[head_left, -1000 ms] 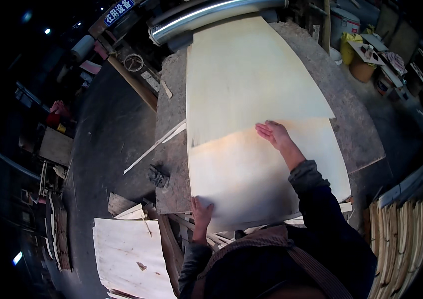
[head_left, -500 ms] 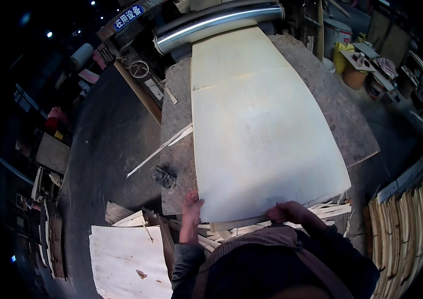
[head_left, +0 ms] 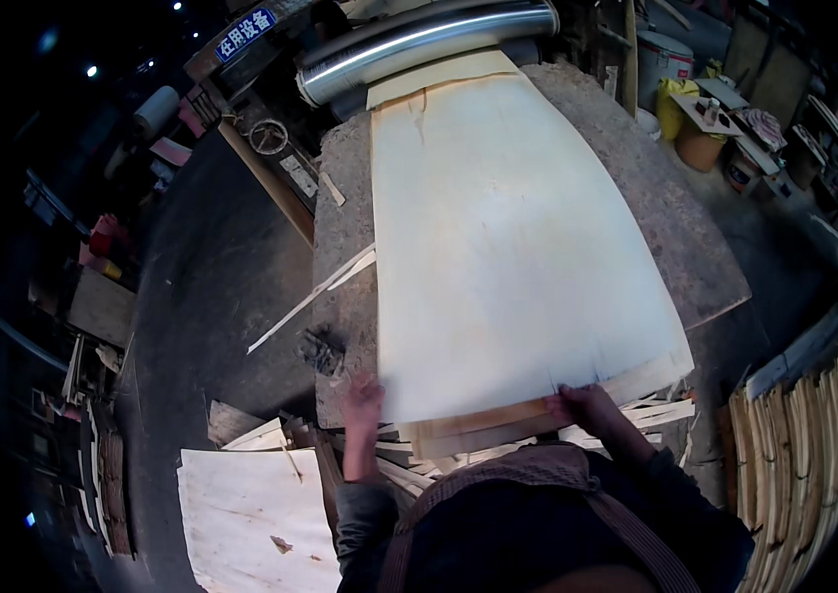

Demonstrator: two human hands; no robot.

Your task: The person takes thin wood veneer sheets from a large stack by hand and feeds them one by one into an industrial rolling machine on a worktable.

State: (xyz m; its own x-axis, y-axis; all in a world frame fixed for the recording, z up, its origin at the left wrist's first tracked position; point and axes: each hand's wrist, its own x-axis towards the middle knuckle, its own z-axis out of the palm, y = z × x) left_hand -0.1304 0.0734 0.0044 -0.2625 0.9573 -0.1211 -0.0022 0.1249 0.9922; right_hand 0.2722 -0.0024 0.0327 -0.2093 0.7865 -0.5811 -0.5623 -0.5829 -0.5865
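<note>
A large pale wood veneer sheet (head_left: pixel 518 247) lies on top of other sheets, its far edge close to a shiny metal roller (head_left: pixel 429 49). Edges of the lower veneer sheets (head_left: pixel 483 435) show along the near side. My right hand (head_left: pixel 582 405) is closed on the near edge of the top sheet, right of its middle. Just off the sheet's near left corner is my left hand (head_left: pixel 364 400), slightly blurred, fingers raised and loosely apart, with nothing seen in it. The stack rests on a rough grey table (head_left: pixel 656 198).
A dark crumpled thing (head_left: pixel 322 351) and thin veneer strips (head_left: pixel 315 296) lie at the table's left side. A stained veneer sheet (head_left: pixel 256 514) is at lower left, beside scrap strips below the table edge. Stacked veneer (head_left: pixel 804 465) stands at right. A handwheel (head_left: pixel 269 136) sits by the roller.
The top veneer sheet has slid away from me toward the roller, baring more of the lower sheets' near edges. My left hand has come off the sheet's left edge, moving left.
</note>
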